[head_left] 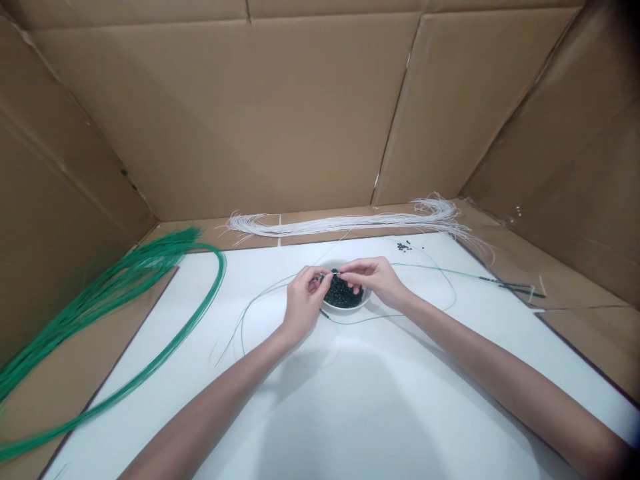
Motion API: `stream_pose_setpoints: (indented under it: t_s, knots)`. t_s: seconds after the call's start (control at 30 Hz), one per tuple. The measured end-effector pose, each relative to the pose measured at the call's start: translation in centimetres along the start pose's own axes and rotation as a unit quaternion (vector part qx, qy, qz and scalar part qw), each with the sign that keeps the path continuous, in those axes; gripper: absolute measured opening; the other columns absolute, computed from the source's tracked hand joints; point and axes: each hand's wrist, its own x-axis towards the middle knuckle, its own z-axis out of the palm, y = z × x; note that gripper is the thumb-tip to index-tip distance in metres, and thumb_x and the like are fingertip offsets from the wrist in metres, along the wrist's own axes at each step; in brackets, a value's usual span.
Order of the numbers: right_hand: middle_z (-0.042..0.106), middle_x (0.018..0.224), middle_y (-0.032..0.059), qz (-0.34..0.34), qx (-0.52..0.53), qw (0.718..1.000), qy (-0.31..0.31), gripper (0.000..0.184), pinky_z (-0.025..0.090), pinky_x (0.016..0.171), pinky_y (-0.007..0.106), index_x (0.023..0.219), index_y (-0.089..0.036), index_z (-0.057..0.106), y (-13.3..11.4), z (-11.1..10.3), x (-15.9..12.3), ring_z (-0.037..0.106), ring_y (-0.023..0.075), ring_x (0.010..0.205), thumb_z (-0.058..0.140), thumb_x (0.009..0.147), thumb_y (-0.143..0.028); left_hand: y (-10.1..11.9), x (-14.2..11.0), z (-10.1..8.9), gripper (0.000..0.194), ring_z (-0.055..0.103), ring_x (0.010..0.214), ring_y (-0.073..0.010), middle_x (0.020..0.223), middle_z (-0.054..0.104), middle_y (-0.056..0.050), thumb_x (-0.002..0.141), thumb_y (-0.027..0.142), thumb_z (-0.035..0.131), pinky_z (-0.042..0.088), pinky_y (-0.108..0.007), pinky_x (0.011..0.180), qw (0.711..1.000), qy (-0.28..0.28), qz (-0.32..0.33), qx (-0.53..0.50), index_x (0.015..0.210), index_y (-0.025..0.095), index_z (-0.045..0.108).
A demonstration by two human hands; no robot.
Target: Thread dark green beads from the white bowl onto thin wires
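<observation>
A white bowl (345,308) full of small dark beads (343,292) stands on the white board, under both hands. My left hand (306,293) is closed in a pinch over the bowl's left rim, on a thin green cord (265,291) whose loops trail off to the left. Facing it, my right hand (373,277) pinches the same cord above the beads, with the fingertips almost meeting. A bead or two seem to sit at the left fingertips, too small to make out surely. More cord loops round to the right of the bowl.
Bundled green cords (200,313) curve along the left side. White cords (345,223) lie across the back, before cardboard walls (240,120). Several loose beads (404,247) rest behind the bowl to the right. Dark-tipped strands (515,287) reach the right edge of the white board (500,347).
</observation>
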Motion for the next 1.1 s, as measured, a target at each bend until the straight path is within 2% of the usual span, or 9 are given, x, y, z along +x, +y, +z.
stream_pose_setpoints:
  t_s: [0.53, 1.1]
  knots:
    - [0.063, 0.054, 0.0010, -0.012, -0.014, 1.000, 0.000, 0.023, 0.044, 0.043, 0.021, 0.072, -0.015, 0.072, 0.34, -0.07, 0.09, 0.050, 0.0082, 0.043, 0.074, 0.054, -0.030, 0.54, 0.03, 0.04, 0.016, 0.051, 0.067, -0.0113, 0.077, 0.056, -0.003, 0.078, 0.031, 0.052, 0.040, -0.021, 0.060, 1.000, -0.009, -0.001, -0.007, 0.079, 0.016, 0.060]
    - [0.062, 0.056, 0.0006, -0.027, -0.001, 1.000, -0.004, 0.019, 0.044, 0.042, 0.020, 0.071, -0.015, 0.071, 0.25, 0.06, 0.12, 0.050, 0.0081, 0.046, 0.073, 0.056, -0.026, 0.63, 0.00, -0.01, 0.014, 0.044, 0.059, -0.0082, 0.073, 0.052, -0.001, 0.078, 0.029, 0.053, 0.036, -0.019, 0.056, 1.000, -0.012, -0.011, 0.006, 0.076, 0.016, 0.058]
